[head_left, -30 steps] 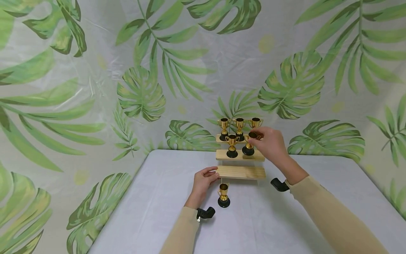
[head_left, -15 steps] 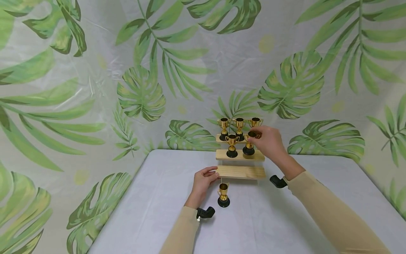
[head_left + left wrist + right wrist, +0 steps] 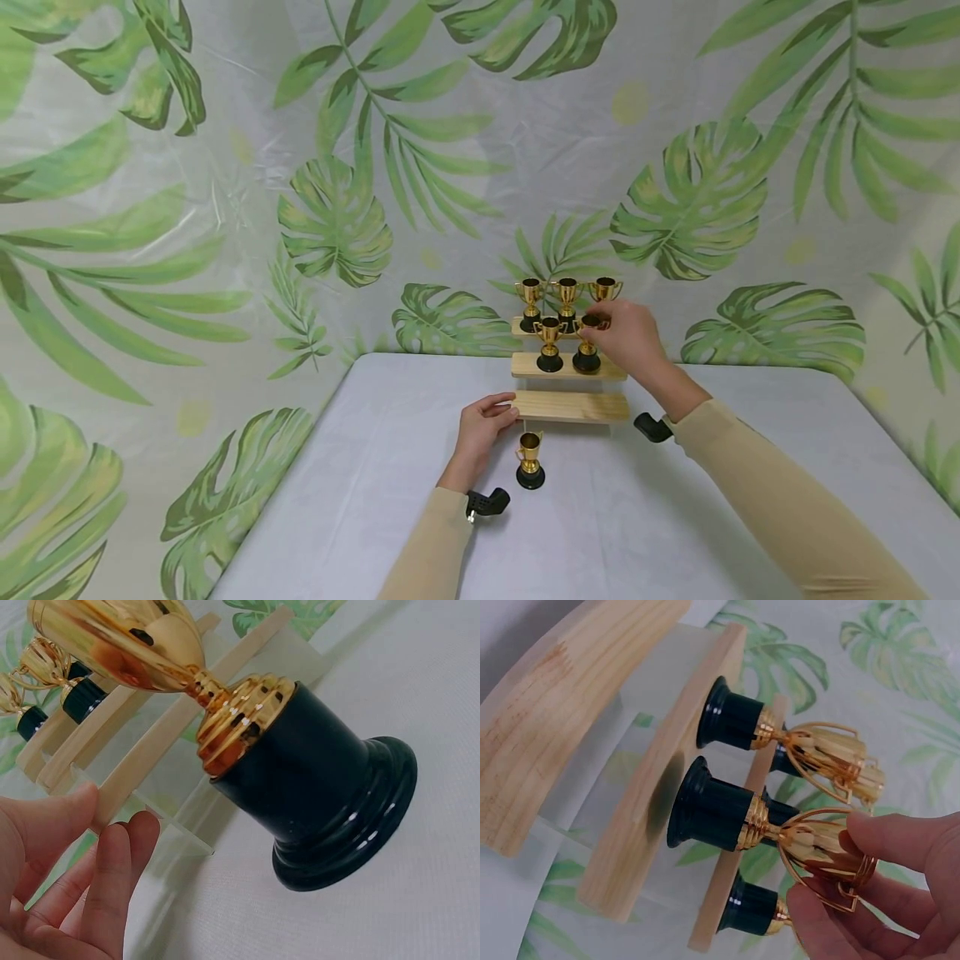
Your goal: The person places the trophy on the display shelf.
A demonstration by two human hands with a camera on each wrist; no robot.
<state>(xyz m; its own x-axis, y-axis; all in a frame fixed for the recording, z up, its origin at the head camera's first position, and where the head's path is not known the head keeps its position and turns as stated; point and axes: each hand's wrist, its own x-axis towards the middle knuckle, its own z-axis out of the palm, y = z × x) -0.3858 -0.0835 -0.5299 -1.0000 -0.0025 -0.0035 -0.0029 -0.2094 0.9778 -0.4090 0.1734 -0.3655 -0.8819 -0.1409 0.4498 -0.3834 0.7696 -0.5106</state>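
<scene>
My right hand holds a small gold trophy cup by its cup and handle, upright over the middle tier of a wooden three-tier stand. Whether its black base touches the board, I cannot tell. Just left of it on that tier stands another trophy. My left hand pinches the left end of the bottom board between thumb and fingers. In front of the stand, close to that hand, a further trophy stands on the table.
Three trophies line the top tier, among them a left one, a middle one and a right one partly behind my right hand. White cloth covers the table. A leaf-patterned curtain hangs behind it.
The trophy in my right hand has come down and slightly left, nearer its neighbour on the middle tier. My left hand keeps its grip on the bottom board.
</scene>
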